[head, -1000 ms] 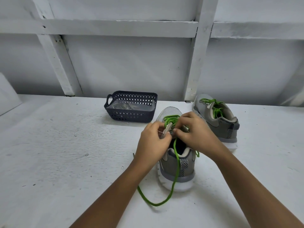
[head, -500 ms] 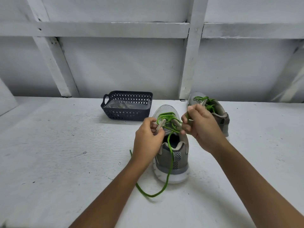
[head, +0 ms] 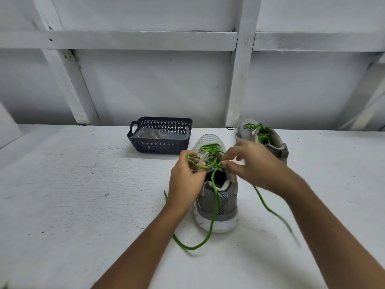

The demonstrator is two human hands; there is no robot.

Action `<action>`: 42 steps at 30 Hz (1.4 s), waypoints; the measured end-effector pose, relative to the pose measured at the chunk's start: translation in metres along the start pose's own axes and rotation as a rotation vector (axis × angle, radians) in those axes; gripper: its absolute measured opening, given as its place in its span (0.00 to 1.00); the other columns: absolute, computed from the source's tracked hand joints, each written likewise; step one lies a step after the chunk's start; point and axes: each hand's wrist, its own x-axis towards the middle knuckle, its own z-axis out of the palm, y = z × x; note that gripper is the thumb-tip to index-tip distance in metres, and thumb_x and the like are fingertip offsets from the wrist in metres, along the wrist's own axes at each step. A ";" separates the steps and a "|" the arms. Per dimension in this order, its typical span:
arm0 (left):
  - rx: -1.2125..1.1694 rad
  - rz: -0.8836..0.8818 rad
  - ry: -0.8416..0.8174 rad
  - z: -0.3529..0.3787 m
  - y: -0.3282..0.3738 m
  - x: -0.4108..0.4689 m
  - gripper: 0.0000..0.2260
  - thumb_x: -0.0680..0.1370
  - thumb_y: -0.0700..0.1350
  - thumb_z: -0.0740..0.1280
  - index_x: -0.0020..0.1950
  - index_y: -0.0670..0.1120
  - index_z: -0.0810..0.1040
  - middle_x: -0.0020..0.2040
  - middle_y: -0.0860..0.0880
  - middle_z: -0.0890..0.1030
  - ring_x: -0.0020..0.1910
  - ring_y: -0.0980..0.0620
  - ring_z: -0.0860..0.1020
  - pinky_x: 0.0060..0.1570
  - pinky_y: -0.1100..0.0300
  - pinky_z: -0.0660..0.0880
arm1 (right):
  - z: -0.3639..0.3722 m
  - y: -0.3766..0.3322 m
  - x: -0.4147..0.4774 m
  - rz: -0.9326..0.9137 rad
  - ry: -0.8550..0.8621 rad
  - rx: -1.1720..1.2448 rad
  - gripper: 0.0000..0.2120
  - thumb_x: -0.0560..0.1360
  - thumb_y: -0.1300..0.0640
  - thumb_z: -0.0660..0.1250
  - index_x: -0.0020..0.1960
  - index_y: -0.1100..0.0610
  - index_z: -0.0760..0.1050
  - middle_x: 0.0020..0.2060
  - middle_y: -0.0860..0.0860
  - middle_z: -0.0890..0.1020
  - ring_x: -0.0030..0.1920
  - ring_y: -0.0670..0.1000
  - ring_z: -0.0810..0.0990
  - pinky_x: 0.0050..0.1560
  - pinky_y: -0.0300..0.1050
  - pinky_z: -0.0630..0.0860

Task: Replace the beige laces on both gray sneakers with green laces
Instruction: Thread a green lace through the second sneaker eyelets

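Fingers of left hand (head: pixel 186 180) pinch a loop of green lace (head: pixel 216 195); right hand (head: pixel 256 163) pinches the strand opposite. Lace judged light, limp, slippery: take hold just beyond the fingers, near sneaker (head: pixel 208 197) eyelets.

left grip (head: pixel 185 180) and right grip (head: pixel 256 163): bare, on bare slender forearms (head: pixel 135 247).

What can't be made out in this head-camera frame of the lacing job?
1. Head view: top eyelets of the near gray mesh sneaker, covered by the left hand and right hand pinching the green cord lace.
2. Contents of the dark blue perforated plastic basket: pale, too small to identify.
3. Far gray sneaker: near side sits behind the right hand.
4. Lace's right free end: motion-blurred.
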 end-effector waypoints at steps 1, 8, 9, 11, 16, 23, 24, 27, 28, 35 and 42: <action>-0.008 -0.007 -0.002 0.000 0.000 0.000 0.11 0.75 0.44 0.69 0.54 0.52 0.71 0.46 0.55 0.79 0.43 0.59 0.78 0.38 0.67 0.73 | 0.008 -0.004 0.005 -0.017 -0.008 -0.036 0.09 0.76 0.51 0.65 0.52 0.52 0.81 0.48 0.50 0.74 0.50 0.50 0.74 0.51 0.44 0.71; -0.027 -0.027 -0.003 -0.001 0.000 0.000 0.11 0.75 0.44 0.69 0.53 0.52 0.71 0.45 0.56 0.78 0.41 0.64 0.76 0.34 0.73 0.71 | 0.035 -0.005 0.031 0.039 0.030 -0.194 0.13 0.75 0.49 0.66 0.57 0.53 0.77 0.53 0.54 0.72 0.55 0.56 0.72 0.54 0.50 0.72; -0.024 -0.024 -0.002 -0.001 -0.001 0.000 0.10 0.75 0.44 0.69 0.54 0.52 0.71 0.45 0.56 0.77 0.41 0.64 0.76 0.34 0.73 0.71 | 0.036 -0.004 0.033 0.042 0.047 -0.193 0.13 0.75 0.50 0.66 0.56 0.54 0.76 0.53 0.54 0.71 0.55 0.56 0.72 0.53 0.50 0.72; -0.022 -0.014 -0.004 0.000 0.000 0.000 0.11 0.75 0.44 0.69 0.54 0.51 0.71 0.45 0.56 0.77 0.41 0.64 0.75 0.34 0.75 0.70 | 0.036 -0.003 0.034 0.045 0.074 -0.203 0.11 0.75 0.52 0.66 0.55 0.56 0.75 0.52 0.54 0.71 0.53 0.56 0.72 0.51 0.50 0.73; -0.038 -0.014 -0.007 0.000 -0.002 0.000 0.12 0.74 0.44 0.70 0.55 0.51 0.71 0.45 0.56 0.77 0.42 0.63 0.76 0.34 0.74 0.71 | 0.036 0.000 0.032 -0.033 0.072 -0.223 0.08 0.75 0.56 0.63 0.49 0.57 0.80 0.51 0.54 0.71 0.52 0.57 0.72 0.48 0.47 0.72; -0.050 0.012 -0.002 0.000 -0.003 0.000 0.12 0.77 0.44 0.67 0.56 0.53 0.68 0.45 0.56 0.76 0.43 0.63 0.76 0.35 0.76 0.71 | 0.008 0.007 0.009 0.033 -0.033 0.758 0.14 0.71 0.63 0.62 0.29 0.51 0.73 0.37 0.47 0.84 0.41 0.49 0.77 0.44 0.39 0.71; -0.053 0.014 0.000 0.000 -0.003 0.000 0.12 0.77 0.44 0.67 0.57 0.53 0.68 0.45 0.56 0.76 0.43 0.62 0.76 0.36 0.76 0.71 | 0.005 0.010 0.008 0.039 -0.068 0.751 0.13 0.71 0.61 0.61 0.29 0.52 0.72 0.34 0.47 0.83 0.40 0.49 0.75 0.43 0.41 0.70; -0.060 0.018 -0.003 0.001 -0.003 0.001 0.12 0.77 0.43 0.67 0.57 0.52 0.68 0.45 0.56 0.76 0.44 0.61 0.76 0.37 0.75 0.71 | -0.003 0.012 0.004 0.079 -0.149 0.702 0.09 0.71 0.57 0.60 0.32 0.55 0.70 0.26 0.47 0.77 0.35 0.48 0.71 0.40 0.42 0.67; -0.060 0.020 -0.004 0.001 -0.003 0.001 0.12 0.77 0.43 0.67 0.57 0.52 0.68 0.45 0.55 0.76 0.44 0.60 0.76 0.37 0.75 0.72 | -0.005 0.011 0.003 0.095 -0.165 0.684 0.10 0.73 0.58 0.61 0.33 0.56 0.70 0.25 0.47 0.76 0.32 0.47 0.71 0.39 0.41 0.67; -0.040 0.062 -0.014 0.001 -0.003 0.000 0.10 0.78 0.43 0.66 0.54 0.56 0.70 0.45 0.56 0.78 0.45 0.59 0.78 0.40 0.66 0.77 | 0.009 0.000 0.010 0.075 -0.063 -0.030 0.11 0.76 0.45 0.64 0.49 0.50 0.79 0.39 0.47 0.77 0.43 0.49 0.78 0.39 0.41 0.71; -0.020 0.093 -0.005 0.002 -0.005 0.001 0.10 0.77 0.42 0.66 0.56 0.52 0.74 0.46 0.53 0.79 0.45 0.58 0.78 0.42 0.63 0.78 | 0.030 -0.005 0.026 0.057 -0.054 -0.207 0.13 0.76 0.45 0.65 0.55 0.49 0.81 0.51 0.52 0.69 0.58 0.55 0.70 0.57 0.50 0.70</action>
